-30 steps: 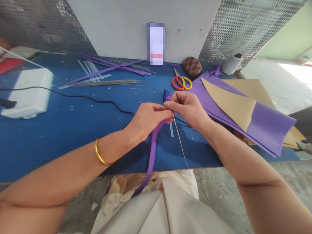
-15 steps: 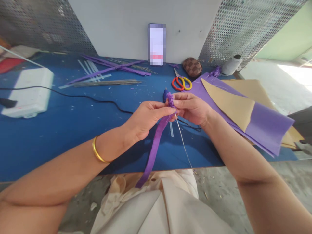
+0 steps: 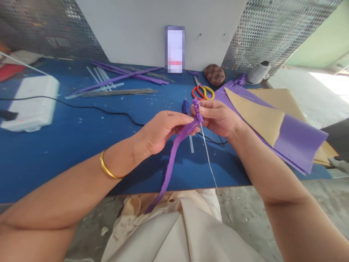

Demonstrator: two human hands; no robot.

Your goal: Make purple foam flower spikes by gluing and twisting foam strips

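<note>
My left hand [image 3: 166, 127] pinches a long purple paper strip [image 3: 171, 160] near its upper end; the rest of it hangs past the table edge toward my lap. My right hand [image 3: 219, 118] is closed on a small bunched purple paper flower head [image 3: 196, 106], which the strip runs into. From beneath the bunch a thin pale wire stem [image 3: 207, 154] slants down to the table's front edge. Its top end is hidden inside the paper and my fingers. Just behind my hands lies a blue glue gun [image 3: 185, 106], partly covered by them.
Red-and-yellow scissors [image 3: 203, 91] lie beyond my right hand, near a checkered pouch [image 3: 215, 75]. Purple and tan paper sheets [image 3: 297, 140] spread at right. Purple strips [image 3: 131, 74], wires [image 3: 120, 92] and glue sticks [image 3: 102, 78] lie back left. A black cable [image 3: 109, 111] runs from a white box [image 3: 35, 105].
The bunched flower head has moved slightly right with my right hand. My left hand has slid back along the strip, drawing it out sideways; the strip now looks twisted narrower.
</note>
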